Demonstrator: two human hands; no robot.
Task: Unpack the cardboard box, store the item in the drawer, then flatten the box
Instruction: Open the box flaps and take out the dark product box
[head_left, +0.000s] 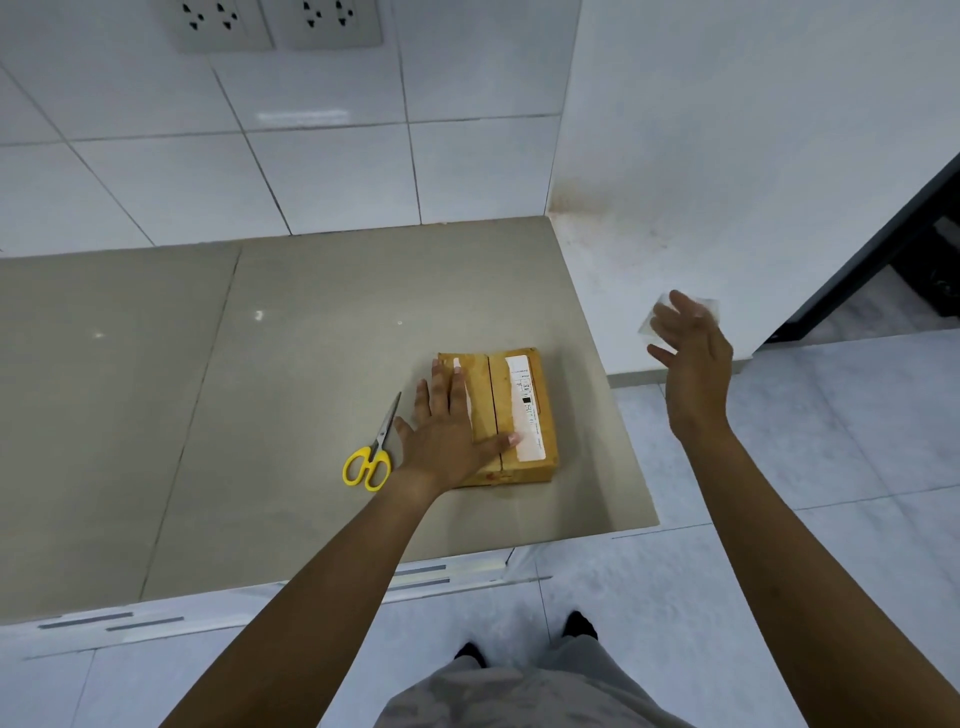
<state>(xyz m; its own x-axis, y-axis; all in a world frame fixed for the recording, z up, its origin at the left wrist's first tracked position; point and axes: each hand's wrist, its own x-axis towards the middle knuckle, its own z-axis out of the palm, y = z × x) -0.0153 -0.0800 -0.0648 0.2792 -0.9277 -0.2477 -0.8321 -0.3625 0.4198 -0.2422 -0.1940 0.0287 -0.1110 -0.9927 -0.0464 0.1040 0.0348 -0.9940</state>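
A small brown cardboard box (503, 387) with a white shipping label lies near the right end of the grey countertop (249, 395); its top flaps are closed along a centre seam. My left hand (441, 441) lies flat on the box's left half, fingers spread and thumb across the seam. My right hand (696, 374) is raised off to the right, beyond the counter's edge, with its fingers apart. A scrap of clear tape (710, 306) sits at its fingertips; I cannot tell whether it sticks to them. White drawer fronts (467, 566) with grey handles run under the counter's front edge.
Yellow-handled scissors (371, 457) lie closed on the counter, just left of my left hand. A tiled wall with sockets (275, 23) backs the counter and a white wall bounds it on the right. My feet stand on the tiled floor (779, 519) below.
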